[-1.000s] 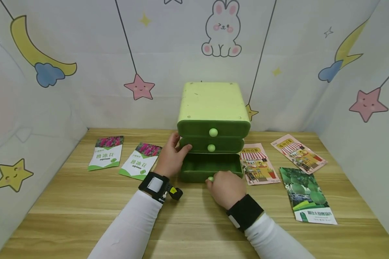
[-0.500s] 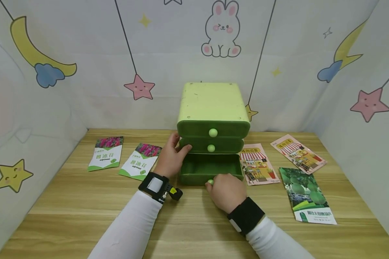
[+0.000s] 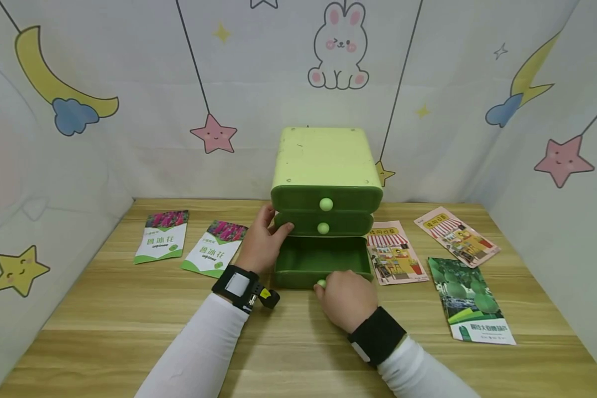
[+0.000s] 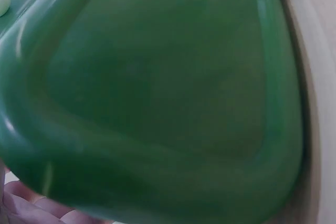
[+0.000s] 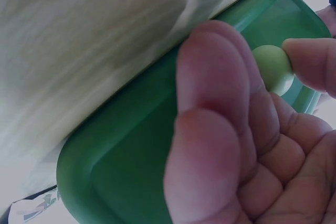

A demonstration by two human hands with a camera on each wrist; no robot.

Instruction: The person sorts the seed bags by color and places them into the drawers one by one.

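Observation:
A small drawer cabinet (image 3: 325,157) with a pale yellow-green top and dark green drawers stands at the table's middle. Its bottom drawer (image 3: 298,279) is pulled partway out, and the visible inside is bare. My right hand (image 3: 349,298) pinches that drawer's round light-green knob (image 5: 273,70) between thumb and forefinger, the other fingers curled by the drawer front. At the cabinet's left side, my left hand (image 3: 263,240) grips it, thumb on the edge of the middle drawer (image 3: 305,224). In the left wrist view, the green drawer front (image 4: 157,77) fills most of the picture.
Two white-and-green flower seed packets (image 3: 161,236) lie left of the cabinet. To its right are a pink packet (image 3: 397,253), a second pink packet (image 3: 456,236) and a larger green packet (image 3: 470,298). A printed cloth wall (image 3: 258,72) closes off the back.
The right hand has drawn the bottom drawer a little farther out toward me. The left hand stays on the cabinet's side, and the packets have not moved.

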